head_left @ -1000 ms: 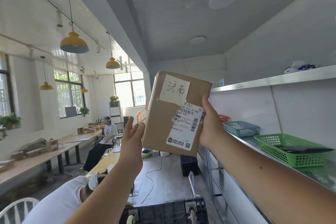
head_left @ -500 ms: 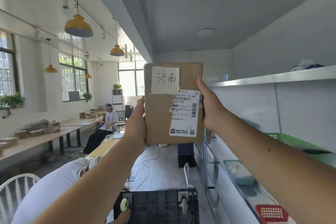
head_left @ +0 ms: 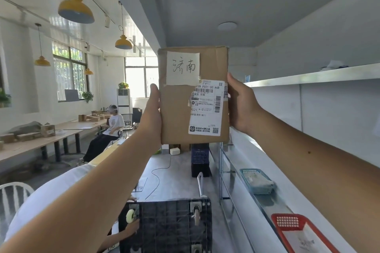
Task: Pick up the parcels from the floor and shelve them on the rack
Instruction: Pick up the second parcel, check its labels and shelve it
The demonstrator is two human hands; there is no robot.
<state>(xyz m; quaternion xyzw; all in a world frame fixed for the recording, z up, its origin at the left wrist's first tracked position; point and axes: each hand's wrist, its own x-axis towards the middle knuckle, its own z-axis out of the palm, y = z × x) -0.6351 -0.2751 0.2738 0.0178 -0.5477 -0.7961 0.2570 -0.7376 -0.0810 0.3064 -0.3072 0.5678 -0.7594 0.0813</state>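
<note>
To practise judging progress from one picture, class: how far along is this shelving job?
Done: one cardboard parcel is off the floor. In hand: the left hand and right hand grip its side edges, holding it upright beside the rack. Left: placing it on the rack, which it does not touch yet. Whether more parcels wait on the floor cannot be seen.

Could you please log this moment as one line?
brown cardboard parcel: upright, unshelved | left hand: grips left edge | right hand: grips right edge
</note>
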